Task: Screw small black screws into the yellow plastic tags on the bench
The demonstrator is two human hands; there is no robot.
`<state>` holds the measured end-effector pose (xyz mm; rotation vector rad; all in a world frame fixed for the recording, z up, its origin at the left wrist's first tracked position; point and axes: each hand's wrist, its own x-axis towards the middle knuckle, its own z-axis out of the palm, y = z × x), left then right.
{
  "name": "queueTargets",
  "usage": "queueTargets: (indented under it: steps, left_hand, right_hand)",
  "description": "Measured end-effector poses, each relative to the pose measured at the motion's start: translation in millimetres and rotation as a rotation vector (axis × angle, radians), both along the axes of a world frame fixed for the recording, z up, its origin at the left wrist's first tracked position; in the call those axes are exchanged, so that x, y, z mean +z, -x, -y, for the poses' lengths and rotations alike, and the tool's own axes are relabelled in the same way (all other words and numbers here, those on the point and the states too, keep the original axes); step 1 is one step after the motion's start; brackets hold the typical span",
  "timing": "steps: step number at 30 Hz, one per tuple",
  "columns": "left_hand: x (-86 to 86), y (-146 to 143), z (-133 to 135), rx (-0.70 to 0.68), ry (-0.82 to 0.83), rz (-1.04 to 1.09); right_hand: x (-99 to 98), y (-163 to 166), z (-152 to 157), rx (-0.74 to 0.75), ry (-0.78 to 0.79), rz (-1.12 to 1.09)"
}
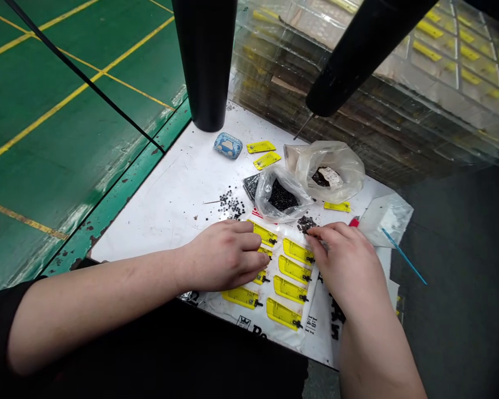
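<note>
Several yellow plastic tags (293, 271) with small black fittings lie in rows on a clear tray on the white table (166, 205). My left hand (227, 255) rests palm down over the left tags, fingers curled together on one yellow tag (266, 234). My right hand (345, 260) hovers at the right of the rows, its fingertips pinched near a small heap of black parts (305, 223); what they hold is too small to make out.
Two clear plastic bags (280, 195) (330, 172) hold black parts. Loose black bits (232, 204), loose yellow tags (261, 147) and a blue patterned tin (228, 145) lie behind. Stacked clear trays (399, 83) stand at the back right. Two black poles (208, 61) rise overhead.
</note>
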<state>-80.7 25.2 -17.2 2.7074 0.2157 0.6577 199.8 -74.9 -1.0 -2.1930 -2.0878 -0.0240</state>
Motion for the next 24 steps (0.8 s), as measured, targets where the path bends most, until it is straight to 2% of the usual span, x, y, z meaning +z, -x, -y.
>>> queueTargets:
  steps: [10, 15, 18, 20, 24]
  left_hand:
    - [0.9, 0.3, 0.3, 0.02, 0.0, 0.022]
    - [4.0, 1.1, 0.3, 0.026, 0.077, 0.108]
    - [16.4, 2.9, 5.9, 0.094, 0.359, 0.239]
    - [28.0, 3.9, 12.2, 0.129, 0.686, 0.248]
    - [45.4, 3.6, 24.5, 0.07, 1.366, 0.041]
  right_hand:
    - [2.0, 0.8, -0.7, 0.06, -0.018, 0.107]
    - [18.1, 9.3, 9.2, 0.073, -0.113, -0.016]
    - [39.4, 34.1, 25.7, 0.086, -0.206, -0.231]
    - [51.6, 53.5, 39.4, 0.11, -0.251, -0.364]
    - [58.2, 78.7, 59.2, 0.182, -0.324, -0.472]
